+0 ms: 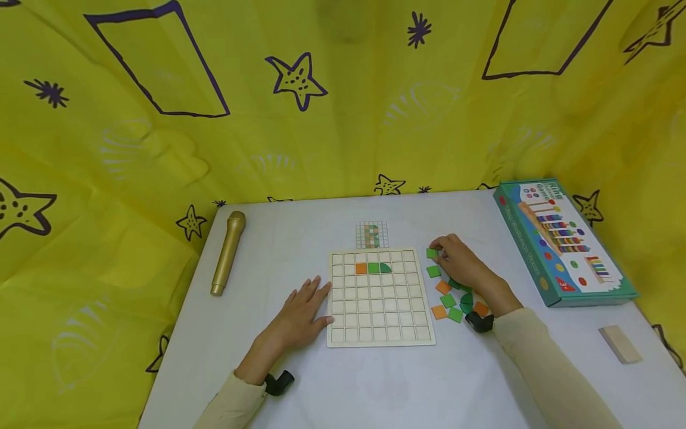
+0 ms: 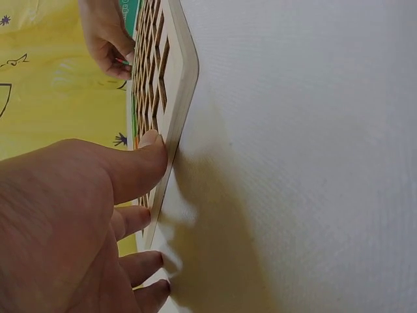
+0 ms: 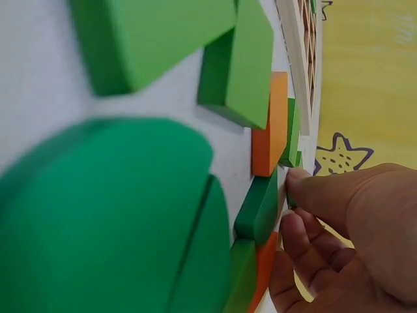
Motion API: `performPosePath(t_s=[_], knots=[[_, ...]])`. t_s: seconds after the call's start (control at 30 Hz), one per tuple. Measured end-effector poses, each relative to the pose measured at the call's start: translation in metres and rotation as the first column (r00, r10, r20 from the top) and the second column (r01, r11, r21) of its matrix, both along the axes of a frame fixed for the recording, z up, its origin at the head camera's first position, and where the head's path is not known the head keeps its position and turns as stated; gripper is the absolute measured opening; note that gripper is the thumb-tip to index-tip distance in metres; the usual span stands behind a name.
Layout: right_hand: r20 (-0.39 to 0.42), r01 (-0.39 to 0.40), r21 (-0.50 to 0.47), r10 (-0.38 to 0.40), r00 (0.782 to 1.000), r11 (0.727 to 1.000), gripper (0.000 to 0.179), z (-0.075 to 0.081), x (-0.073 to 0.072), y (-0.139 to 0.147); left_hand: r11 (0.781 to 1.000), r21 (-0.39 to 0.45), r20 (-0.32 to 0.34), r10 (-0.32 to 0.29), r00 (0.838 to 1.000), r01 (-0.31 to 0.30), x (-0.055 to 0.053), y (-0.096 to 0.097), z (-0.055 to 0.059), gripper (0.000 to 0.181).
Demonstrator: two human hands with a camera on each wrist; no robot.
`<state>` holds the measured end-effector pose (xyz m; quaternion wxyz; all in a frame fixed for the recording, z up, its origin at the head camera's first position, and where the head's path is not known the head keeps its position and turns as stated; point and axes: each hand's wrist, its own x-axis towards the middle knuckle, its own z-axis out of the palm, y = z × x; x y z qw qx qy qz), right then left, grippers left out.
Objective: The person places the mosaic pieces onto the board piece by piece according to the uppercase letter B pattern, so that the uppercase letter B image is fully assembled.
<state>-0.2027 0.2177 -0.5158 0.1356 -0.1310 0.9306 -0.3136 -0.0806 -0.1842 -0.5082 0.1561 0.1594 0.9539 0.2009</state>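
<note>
Nearest, a pale sleeve (image 1: 230,408) lies at eight o'clock from the gridded board (image 1: 381,322). At nine, the left hand (image 1: 300,316) touches its edge, fingers spread wide. Three tiles (image 1: 373,268) sit toward twelve. At two, the right hand (image 1: 455,257) pinches a green square (image 1: 431,253); loose tiles (image 1: 439,312) cluster around three.

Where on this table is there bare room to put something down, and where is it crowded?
Bare tabletop shows between the gold microphone and the grid board, beyond the left hand; below the board's near edge; and between the right hand and the game box. It's crowded just right of the board, where loose tiles cluster.
</note>
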Motion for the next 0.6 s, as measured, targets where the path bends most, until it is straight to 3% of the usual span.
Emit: performPosePath(t_s=[0.3, 0.6], knots=[[-0.025, -0.025, -0.045, 0.024, 0.999, 0.999, 0.029, 0.005, 0.002, -0.017, 1.000, -0.004, -0.003, -0.003, 1.000, 0.003, 0.000, 0.000, 0.000, 0.074], [-0.039, -0.127, -0.103, 0.124, 0.992, 0.986, 0.032, 0.011, 0.022, -0.065, 1.000, -0.004, -0.001, -0.001, 1.000, 0.001, 0.000, 0.000, 0.000, 0.074]])
